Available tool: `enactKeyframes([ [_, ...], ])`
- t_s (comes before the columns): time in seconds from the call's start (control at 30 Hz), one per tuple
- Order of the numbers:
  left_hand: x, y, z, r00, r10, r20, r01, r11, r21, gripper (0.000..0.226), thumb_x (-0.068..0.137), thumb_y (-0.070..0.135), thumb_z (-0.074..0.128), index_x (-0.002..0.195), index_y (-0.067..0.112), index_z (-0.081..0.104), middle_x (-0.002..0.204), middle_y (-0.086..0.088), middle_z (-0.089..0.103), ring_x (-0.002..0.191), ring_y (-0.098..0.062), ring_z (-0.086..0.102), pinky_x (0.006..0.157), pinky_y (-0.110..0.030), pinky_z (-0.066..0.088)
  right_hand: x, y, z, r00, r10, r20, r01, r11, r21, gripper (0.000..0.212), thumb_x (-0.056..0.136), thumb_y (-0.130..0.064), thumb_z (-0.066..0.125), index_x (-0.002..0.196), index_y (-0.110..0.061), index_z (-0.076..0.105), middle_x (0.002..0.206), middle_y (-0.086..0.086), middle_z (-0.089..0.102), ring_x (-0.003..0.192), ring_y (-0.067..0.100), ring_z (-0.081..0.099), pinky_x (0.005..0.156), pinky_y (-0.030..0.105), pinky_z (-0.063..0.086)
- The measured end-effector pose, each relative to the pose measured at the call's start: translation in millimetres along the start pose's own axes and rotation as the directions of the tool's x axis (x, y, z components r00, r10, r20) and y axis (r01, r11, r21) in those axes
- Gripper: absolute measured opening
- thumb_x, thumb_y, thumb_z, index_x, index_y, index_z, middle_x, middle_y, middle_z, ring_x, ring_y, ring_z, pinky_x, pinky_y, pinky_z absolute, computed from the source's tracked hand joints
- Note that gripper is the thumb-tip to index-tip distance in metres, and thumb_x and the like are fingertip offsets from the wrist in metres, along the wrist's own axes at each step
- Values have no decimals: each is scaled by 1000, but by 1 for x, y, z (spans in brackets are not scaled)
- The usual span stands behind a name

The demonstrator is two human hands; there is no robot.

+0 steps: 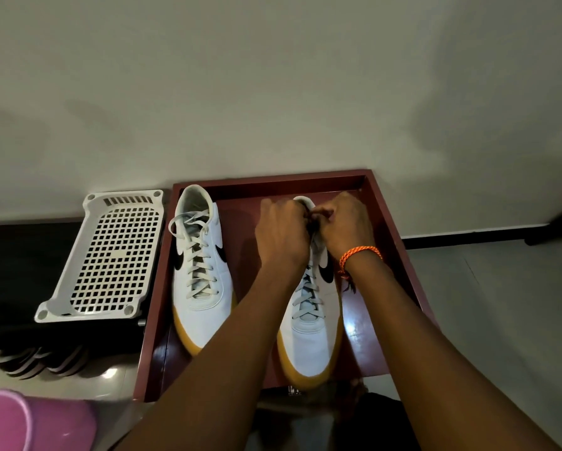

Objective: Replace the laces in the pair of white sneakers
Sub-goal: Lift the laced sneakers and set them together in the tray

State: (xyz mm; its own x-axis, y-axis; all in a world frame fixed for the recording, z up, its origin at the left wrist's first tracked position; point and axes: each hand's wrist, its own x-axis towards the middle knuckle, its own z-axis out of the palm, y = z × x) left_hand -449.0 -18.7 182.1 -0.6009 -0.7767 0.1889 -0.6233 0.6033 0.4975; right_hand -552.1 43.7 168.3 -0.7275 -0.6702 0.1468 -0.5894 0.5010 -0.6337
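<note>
— Both forearms come in from the bottom edge, closest to the lens, and reach away over the right sneaker (309, 340). What do you see at the far end of them?

— Left hand (282, 234) and right hand (346, 224) meet over that shoe's collar, the end farthest from the camera. Fingers of both are curled in tight, and they pinch the lace (317, 227) at the top eyelets. An orange braided wristband (359, 255) sits on the right wrist.

— And the rest of that lace?

— It crosses down the tongue below the hands, threaded through the lower eyelets. The knot area itself is hidden behind the knuckles, so I cannot tell how the ends lie.

— Where is the other shoe?

— The left sneaker (199, 275) lies beside it, apart from both hands, white with a black swoosh and a gum-coloured sole, toe towards the camera. Its lace (193, 252) is threaded all the way, with the ends loose near the collar.

— What carries them?

— A dark red tray (393, 242) with raised walls; both shoes lie inside it, side by side and not touching. The left forearm crosses the gap between them.

— Anything around it?

— A white perforated plastic panel (110, 255) lies just left of the tray on something dark. A pink object (28, 421) fills the lower left corner, blurred. The pale wall (273, 92) takes up the whole upper half
</note>
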Motion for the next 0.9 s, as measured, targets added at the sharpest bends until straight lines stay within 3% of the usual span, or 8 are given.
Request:
enactKeyframes([
  [0.2, 11, -12, -15, 978, -193, -82, 171, 959, -225, 24, 101, 10, 58, 103, 17, 81, 102, -2, 75, 89, -21, 70, 71, -33, 48, 1, 0, -26, 972, 83, 220, -125, 975, 185, 32, 100, 2, 59, 108, -19, 82, 95, -8, 72, 77, 5, 65, 66, 13, 51],
  [0.27, 11, -21, -30, 936, -298, -189, 238, 928, -286, 27, 101, 12, 54, 100, 19, 81, 101, -2, 77, 91, -21, 71, 74, -31, 47, 1, 3, -31, 954, 162, 252, -226, 941, 251, 22, 97, 1, 64, 99, -16, 78, 83, 2, 74, 64, 13, 68, 58, 29, 62],
  [0.33, 6, -33, -43, 891, -301, -340, 255, 951, -175, 26, 97, 13, 54, 105, 16, 79, 111, -7, 74, 108, -28, 67, 81, -39, 51, 2, 4, -34, 946, 191, 261, -248, 947, 204, 14, 95, -11, 72, 108, -17, 73, 81, 7, 73, 62, 22, 71, 61, 43, 65],
  [0.4, 1, -47, -48, 870, -311, -383, 337, 941, 3, 30, 95, 15, 57, 121, 7, 69, 130, -18, 63, 126, -39, 56, 95, -49, 48, 1, 1, -32, 947, 181, 265, -205, 976, 67, 37, 96, -29, 72, 132, -25, 64, 101, 5, 72, 77, 28, 74, 75, 47, 65],
  [0.5, -2, -65, -45, 889, -425, -168, 450, 879, 157, 49, 100, 25, 54, 137, -7, 52, 140, -30, 57, 131, -48, 54, 108, -55, 42, -11, -15, -23, 933, 151, 326, -133, 988, -76, 46, 101, -36, 63, 146, -29, 53, 116, -4, 62, 101, 26, 66, 88, 36, 55],
  [0.63, -3, -70, -34, 903, -426, 52, 410, 892, 193, 51, 105, 33, 46, 137, -5, 56, 140, -26, 62, 137, -45, 52, 120, -60, 28, -14, -21, -12, 949, 189, 254, -151, 975, -160, 32, 99, -28, 52, 129, -26, 63, 109, 11, 72, 90, 35, 70, 82, 45, 60],
  [0.73, -2, -61, -29, 944, -310, 114, 289, 942, 170, 49, 107, 41, 45, 128, 1, 65, 134, -23, 66, 133, -42, 54, 123, -61, 24, -14, -25, -12, 942, 210, 263, -174, 973, -153, 34, 96, -25, 51, 128, -22, 64, 108, 15, 72, 87, 40, 71, 81, 50, 61],
  [0.9, -9, -35, -11, 974, -52, 222, 32, 995, 95, 55, 83, 65, 44, 98, 19, 71, 104, -5, 74, 111, -27, 65, 120, -58, 29, -22, -22, -18, 938, 245, 246, -212, 965, -153, 49, 100, -28, 58, 148, -27, 52, 138, 15, 64, 121, 40, 62, 97, 40, 51],
])
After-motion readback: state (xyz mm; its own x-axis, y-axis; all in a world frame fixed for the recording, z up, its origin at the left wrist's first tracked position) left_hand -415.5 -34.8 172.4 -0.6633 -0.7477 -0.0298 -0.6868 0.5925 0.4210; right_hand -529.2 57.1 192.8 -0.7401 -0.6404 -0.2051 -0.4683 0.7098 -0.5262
